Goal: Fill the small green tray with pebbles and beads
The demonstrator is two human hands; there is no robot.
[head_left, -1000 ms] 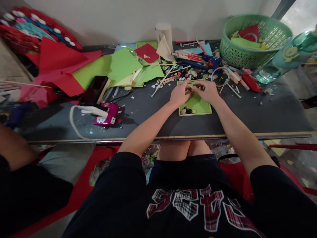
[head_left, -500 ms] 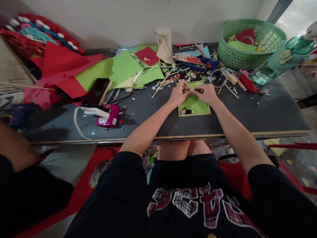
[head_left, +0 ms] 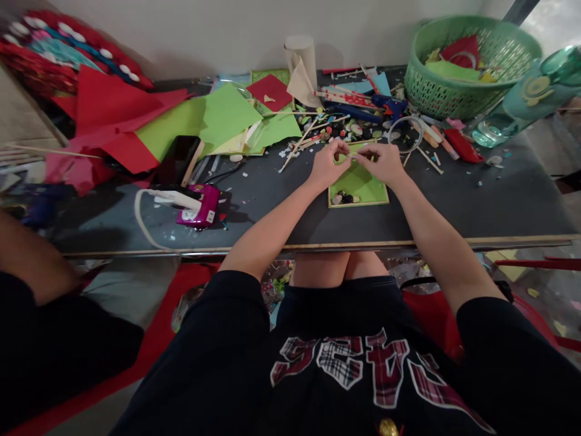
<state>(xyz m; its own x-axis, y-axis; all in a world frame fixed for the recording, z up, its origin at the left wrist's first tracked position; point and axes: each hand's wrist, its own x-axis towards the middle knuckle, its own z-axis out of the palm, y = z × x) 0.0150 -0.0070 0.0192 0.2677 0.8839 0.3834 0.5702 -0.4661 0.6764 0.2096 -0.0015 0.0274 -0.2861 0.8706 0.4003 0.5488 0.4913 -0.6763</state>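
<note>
Both hands meet over a green panel (head_left: 363, 181) with a thin pale frame, lying on the dark table. My left hand (head_left: 329, 163) is closed in a pinch, its fingertips close to those of the other hand. My right hand (head_left: 381, 163) pinches from the other side. Whatever sits between the fingertips is tiny and pale, too small to name. At the panel's near left corner lie several small dark and pale pebbles (head_left: 344, 197). Just beyond the hands, more colourful pebble-like bits (head_left: 354, 129) and thin sticks are heaped.
A roll of tape (head_left: 405, 134) lies right of my right hand, near a blue glue gun (head_left: 390, 106). A green basket (head_left: 472, 66) and a bottle (head_left: 521, 100) stand at right. Left are a purple power socket (head_left: 200, 206), a phone (head_left: 178, 158), coloured paper (head_left: 231, 115) and another person's arm (head_left: 34, 260).
My hands have lifted slightly and remain fingertip to fingertip, with the right fingers more bent. The view has shifted a little. The pebbles on the panel stay in place.
</note>
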